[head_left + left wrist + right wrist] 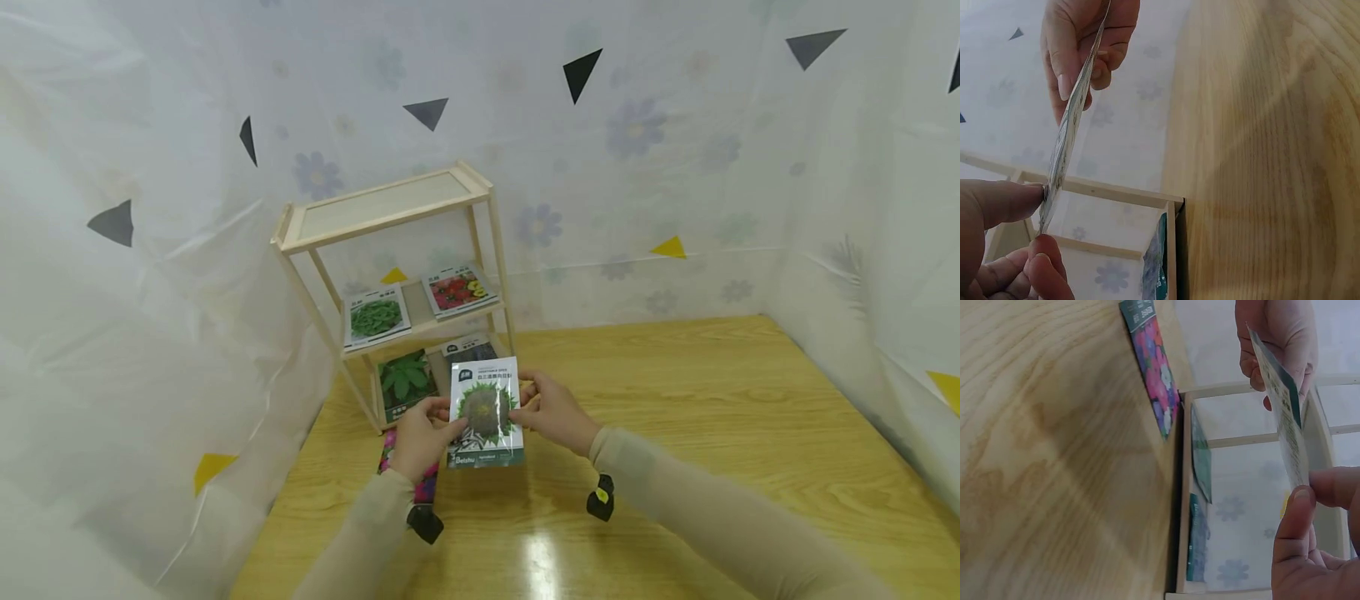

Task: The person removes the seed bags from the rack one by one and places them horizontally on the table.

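While held up just below the centre of the head view, turned face-on: a white seed packet [486, 425], with a round grey head fringed in green on its front and a dark green band along the bottom. Clamped at its left edge by the left hand [420, 437], with thumb in front and fingers behind; pinched at its right edge by the right hand [558, 412], likewise between thumb and fingers. Seen edge-on from the left wrist, slanting from lower left to top centre, clear of the table [712, 450]. Behind it, left of centre in the head view, a wooden rack [386, 223]. On its middle level, a green-pictured packet [377, 317] to the left and a red-and-yellow packet [459, 292] to the right. On its bottom level, a leafy-plant packet [406, 379] to the left and a dark packet [471, 347] to the right, partly covered by the held one. On the table just before the rack, a pink-flower packet [1157, 372], half hidden by the left hand. Across the background, a patterned white sheet [675, 179].
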{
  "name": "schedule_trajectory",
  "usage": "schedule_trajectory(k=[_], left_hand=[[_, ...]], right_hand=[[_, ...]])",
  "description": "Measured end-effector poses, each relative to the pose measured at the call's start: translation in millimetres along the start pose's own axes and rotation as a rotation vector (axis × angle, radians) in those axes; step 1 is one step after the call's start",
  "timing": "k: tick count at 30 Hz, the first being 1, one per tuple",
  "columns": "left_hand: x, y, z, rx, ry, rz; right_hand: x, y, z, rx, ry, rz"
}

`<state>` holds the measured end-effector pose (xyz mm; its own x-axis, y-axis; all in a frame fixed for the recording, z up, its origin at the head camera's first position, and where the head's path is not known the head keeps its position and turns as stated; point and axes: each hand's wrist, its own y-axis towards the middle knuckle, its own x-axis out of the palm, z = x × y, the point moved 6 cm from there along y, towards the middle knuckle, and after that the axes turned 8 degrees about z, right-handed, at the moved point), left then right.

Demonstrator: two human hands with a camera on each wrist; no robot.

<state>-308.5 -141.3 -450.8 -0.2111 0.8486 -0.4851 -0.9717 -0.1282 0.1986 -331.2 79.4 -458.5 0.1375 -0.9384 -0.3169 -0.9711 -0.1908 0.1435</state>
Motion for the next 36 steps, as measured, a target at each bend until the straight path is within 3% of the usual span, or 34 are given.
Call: schedule_trajectory(k=[11,22,29,36], left_hand=[[11.0,-5.4,-20.4,0.033,0.202,-0.027],[21.8,-11.5,-43.9,0.06,0.37,-0.126],[23.7,-19.5,-49.0,0.05,0.431,-0.156],[24.2,-28.5,-42.1,0.042,0.513,-0.153]], right_hand=[[17.4,-6.4,22.6,0.078,0.034,-0.008],[36.8,-9.1,50.7,0.129,-0.077,-0.05],[49.7,-12.0,57.4,0.122,-0.091,-0.081],[60.7,-11.8,66.3,0.124,-0.133,-0.097]])
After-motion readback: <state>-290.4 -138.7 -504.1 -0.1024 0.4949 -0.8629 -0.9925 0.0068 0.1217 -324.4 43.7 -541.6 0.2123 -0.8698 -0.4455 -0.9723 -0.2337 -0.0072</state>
